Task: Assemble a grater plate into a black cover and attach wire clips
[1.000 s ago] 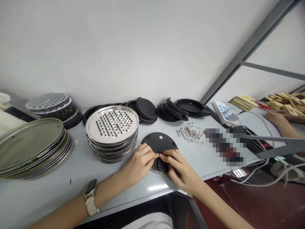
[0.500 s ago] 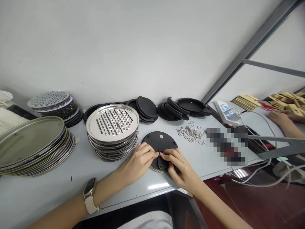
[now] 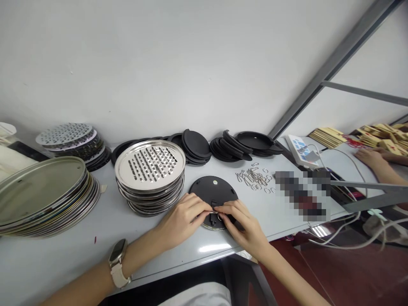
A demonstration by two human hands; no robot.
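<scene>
Over a round black disc on the table, my left hand and my right hand meet fingertip to fingertip. Both are closed in a pinch on a small metal ring, mostly hidden by the fingers. The disc lies flat, with a small round sticker near its far rim and a raised bar across its middle. To the right of it is a loose pile of metal rings and clasps. Left of my hands stands a stack of round metal graters.
Black round parts lean along the wall. Large oval plates are stacked at the left, with more perforated discs behind. On the right are a power strip, a grey metal frame and another person's hand by wooden pieces.
The ring now shows between my fingertips, where it was hardly visible before. My right fingers have shifted slightly, and the disc has stayed in place.
</scene>
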